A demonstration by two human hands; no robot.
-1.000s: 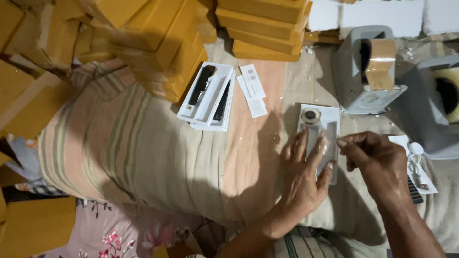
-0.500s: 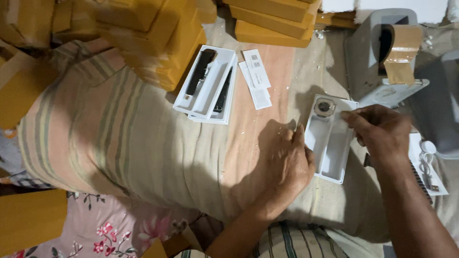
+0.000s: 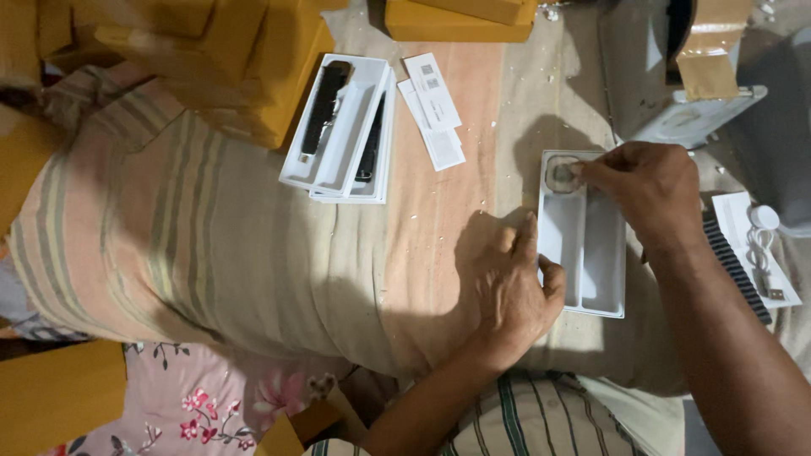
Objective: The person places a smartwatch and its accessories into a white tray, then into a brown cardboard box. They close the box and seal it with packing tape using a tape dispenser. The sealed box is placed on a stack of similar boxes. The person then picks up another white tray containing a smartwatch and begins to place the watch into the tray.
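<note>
The white tray (image 3: 583, 245) lay closer to the person than a second earlier, drawn down the striped cloth (image 3: 211, 245) toward the body. The right hand (image 3: 646, 190), previously pinching above the tray's middle, had moved to its top end, where the fingertips pinched the round watch body (image 3: 560, 175) seated in the upper recess; judged from this, the seating of that part was in progress. The left hand (image 3: 511, 283) lay flat, fingers released, steadying the tray's left edge.

Packages by location:
- Upper centre: two stacked white trays (image 3: 342, 131) holding black straps.
- Beside them: two white paper slips (image 3: 432, 110) with small printed squares.
- Top and left: yellow cartons (image 3: 211, 59), stacked.
- Upper right: a grey dispenser (image 3: 667, 93) with a brown tape roll.
- Far right: a white card (image 3: 756, 249) carrying a coiled cable.
</note>
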